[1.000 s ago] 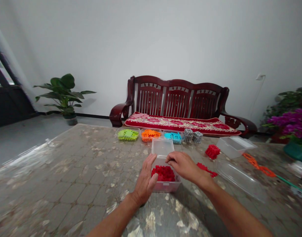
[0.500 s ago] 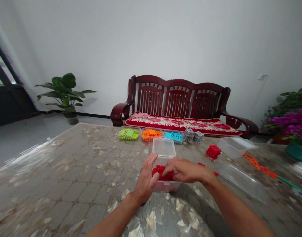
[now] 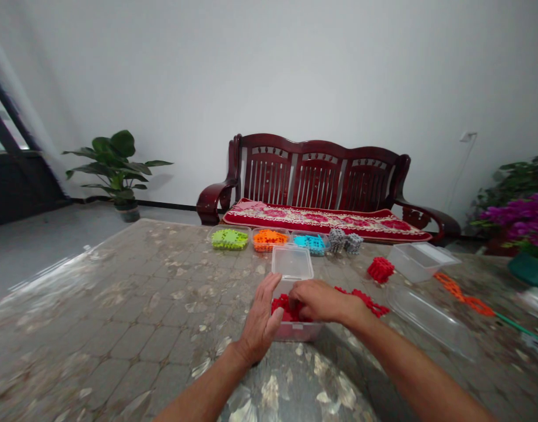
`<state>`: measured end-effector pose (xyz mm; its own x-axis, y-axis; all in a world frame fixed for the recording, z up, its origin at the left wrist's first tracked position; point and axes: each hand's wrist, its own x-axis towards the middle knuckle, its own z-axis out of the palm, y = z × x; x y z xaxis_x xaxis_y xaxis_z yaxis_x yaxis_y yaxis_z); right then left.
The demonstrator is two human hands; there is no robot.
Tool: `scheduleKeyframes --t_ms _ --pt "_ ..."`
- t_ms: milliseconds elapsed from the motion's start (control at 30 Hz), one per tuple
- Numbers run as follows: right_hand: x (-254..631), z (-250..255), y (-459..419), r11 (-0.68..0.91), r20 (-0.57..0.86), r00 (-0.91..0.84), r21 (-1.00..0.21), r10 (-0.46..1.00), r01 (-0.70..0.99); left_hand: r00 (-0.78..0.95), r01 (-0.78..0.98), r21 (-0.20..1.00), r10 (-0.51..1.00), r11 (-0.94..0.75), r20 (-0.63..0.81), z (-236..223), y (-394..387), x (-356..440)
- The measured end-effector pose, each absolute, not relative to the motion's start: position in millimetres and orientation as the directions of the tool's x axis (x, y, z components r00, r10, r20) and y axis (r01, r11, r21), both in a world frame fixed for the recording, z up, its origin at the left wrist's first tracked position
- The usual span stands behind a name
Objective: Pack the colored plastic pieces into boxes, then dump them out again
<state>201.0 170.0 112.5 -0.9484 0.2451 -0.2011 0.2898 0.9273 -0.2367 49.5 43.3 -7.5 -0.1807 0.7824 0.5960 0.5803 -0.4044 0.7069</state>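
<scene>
A clear plastic box [image 3: 298, 332] stands on the table with its hinged lid [image 3: 292, 262] tipped back. Inside lie red interlocking building blocks [image 3: 280, 303]. My left hand [image 3: 261, 319] rests against the box's left side, fingers extended, thumb over the near rim. Over the right part of the box, my right hand [image 3: 315, 300] reaches down with its fingers curled closed on the red blocks; the fingertips are hidden. A joined strip of red blocks [image 3: 370, 302] lies to the right, partly behind my right wrist.
Tubs of green [image 3: 229, 239], orange [image 3: 269, 239] and blue blocks [image 3: 310, 243] line the back, beside grey block cubes [image 3: 344, 241]. On the right are a red cube [image 3: 380, 269], a clear container [image 3: 413, 262], a loose lid [image 3: 431, 319] and an orange chain [image 3: 465, 295].
My right hand has shifted slightly left and up inside the box, and its fingers have curled in. More of the red strip shows behind my wrist. My left hand has stayed put.
</scene>
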Motion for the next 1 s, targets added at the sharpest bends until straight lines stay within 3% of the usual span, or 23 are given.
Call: scheduleKeyframes --t_ms 233,400,500,633,733,833,1000 --pt "211.0 133.4 174.1 0.858 -0.131 -0.966 -0.444 0.223 0.258 -0.187 0.561 0.714 0.777 -0.418 0.601 -7.2 42.5 49.3" --pt "210.5 134.0 166.0 0.733 0.061 -0.818 -0.486 0.571 0.476 -0.185 0.564 0.712 0.777 -0.417 0.601 -7.4 43.2 50.0" --pt "208.2 125.1 152.8 0.673 0.053 -0.725 -0.424 0.687 0.606 -0.180 0.570 0.705 0.773 -0.422 0.609 -7.4 43.3 50.3" --pt "211.6 130.1 138.6 0.727 -0.074 -0.749 -0.191 0.659 0.659 -0.177 0.579 0.697 0.770 -0.423 0.614 -7.1 43.2 50.2" --pt "214.3 143.9 136.0 0.769 -0.126 -0.774 -0.095 0.621 0.632 -0.181 0.580 0.697 0.767 -0.422 0.616 -7.1 43.5 50.1" --pt "212.0 149.9 138.4 0.800 -0.143 -0.801 -0.076 0.582 0.595 -0.185 0.582 0.695 0.764 -0.421 0.618 -7.8 44.2 49.8" --pt "202.7 134.3 144.5 0.869 -0.204 -0.873 -0.146 0.442 0.474 -0.179 0.590 0.690 0.766 -0.418 0.617 -9.9 45.1 49.0"
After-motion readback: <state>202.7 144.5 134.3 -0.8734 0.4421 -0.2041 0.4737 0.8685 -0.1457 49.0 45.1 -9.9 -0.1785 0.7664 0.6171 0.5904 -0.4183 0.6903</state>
